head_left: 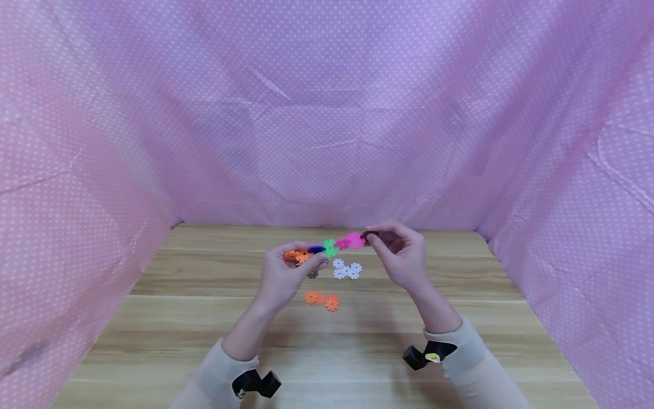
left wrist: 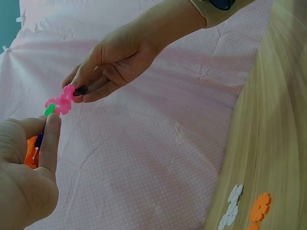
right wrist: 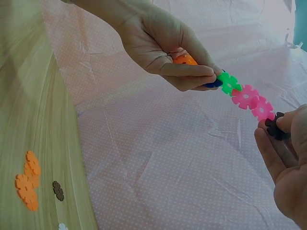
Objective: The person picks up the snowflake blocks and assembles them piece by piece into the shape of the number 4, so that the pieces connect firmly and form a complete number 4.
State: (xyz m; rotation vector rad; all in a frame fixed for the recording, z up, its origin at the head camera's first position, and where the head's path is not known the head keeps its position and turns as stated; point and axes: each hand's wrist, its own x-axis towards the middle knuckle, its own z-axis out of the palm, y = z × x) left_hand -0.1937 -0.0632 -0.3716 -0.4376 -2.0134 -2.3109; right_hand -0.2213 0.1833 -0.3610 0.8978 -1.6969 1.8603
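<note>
Between both hands, raised over the table, stretches a chain of slotted plastic snowflake discs. Its links run from orange [head_left: 304, 257] through blue [head_left: 316, 249] and green [head_left: 330, 247] to two pink discs [right wrist: 245, 97]. My left hand [head_left: 280, 277] pinches the chain around the blue disc, and the orange end lies partly hidden within its fingers. A dark disc [right wrist: 275, 126] is pinched between thumb and fingers of my right hand [head_left: 406, 260]. In the right wrist view that dark disc meets the edge of the outer pink one.
On the wooden table [head_left: 204, 318] below lie joined white discs [head_left: 347, 270] and a short row of orange discs [head_left: 331, 303]. A brown disc [right wrist: 58, 190] lies near them. Pink dotted cloth [head_left: 327, 142] encloses the table at the back and sides.
</note>
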